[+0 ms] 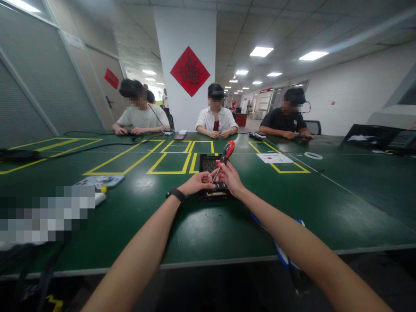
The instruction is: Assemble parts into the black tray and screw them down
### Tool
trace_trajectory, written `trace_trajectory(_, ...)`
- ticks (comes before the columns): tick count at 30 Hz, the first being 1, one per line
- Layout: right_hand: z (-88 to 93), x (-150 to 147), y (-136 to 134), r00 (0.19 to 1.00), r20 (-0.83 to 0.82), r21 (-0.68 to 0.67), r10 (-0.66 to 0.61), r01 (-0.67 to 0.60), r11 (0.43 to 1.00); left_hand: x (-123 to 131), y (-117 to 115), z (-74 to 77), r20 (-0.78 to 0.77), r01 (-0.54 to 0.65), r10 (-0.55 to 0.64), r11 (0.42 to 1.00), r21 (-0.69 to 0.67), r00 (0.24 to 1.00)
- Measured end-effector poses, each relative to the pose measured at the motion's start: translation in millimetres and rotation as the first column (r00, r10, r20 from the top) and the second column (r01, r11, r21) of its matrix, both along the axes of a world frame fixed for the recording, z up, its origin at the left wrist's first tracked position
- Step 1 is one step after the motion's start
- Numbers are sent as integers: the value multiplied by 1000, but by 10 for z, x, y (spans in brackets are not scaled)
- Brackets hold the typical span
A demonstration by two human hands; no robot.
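The right hand (pixel 230 178) grips a red-and-black screwdriver (pixel 227 151); whether the left hand (pixel 196 183), at its lower end, holds it I cannot tell. Beneath the grip, a black case (pixel 210 197) rests on a green table (pixel 201 238); beyond are yellow tape (pixel 167 173) and a white pillar (pixel 185 28).

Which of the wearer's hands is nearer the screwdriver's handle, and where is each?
Right. The right hand is at the lower end of the handle; the left hand is farther down, by the lower end of the shaft.

Soft glare on green tabletop (pixel 360 212)
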State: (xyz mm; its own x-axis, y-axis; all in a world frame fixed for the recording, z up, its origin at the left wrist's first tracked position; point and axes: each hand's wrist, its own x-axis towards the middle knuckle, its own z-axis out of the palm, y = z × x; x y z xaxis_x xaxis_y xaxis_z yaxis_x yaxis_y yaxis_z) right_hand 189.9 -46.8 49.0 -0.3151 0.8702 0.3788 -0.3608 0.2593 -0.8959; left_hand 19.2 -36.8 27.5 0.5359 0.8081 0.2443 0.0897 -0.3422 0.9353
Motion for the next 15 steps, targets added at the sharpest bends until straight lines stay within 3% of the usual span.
trace_trajectory(8, 7, 10, -1, 999, -4, -3, 34, -34, 999, -20, 9, -11, -22, 8, -7, 999, 32, 1000)
trace_trajectory(15, -17, 25, 13, 998, -19, 9, 60, -60, 998, -40, -22, 40, -6, 73, -73, 997, -38, 997)
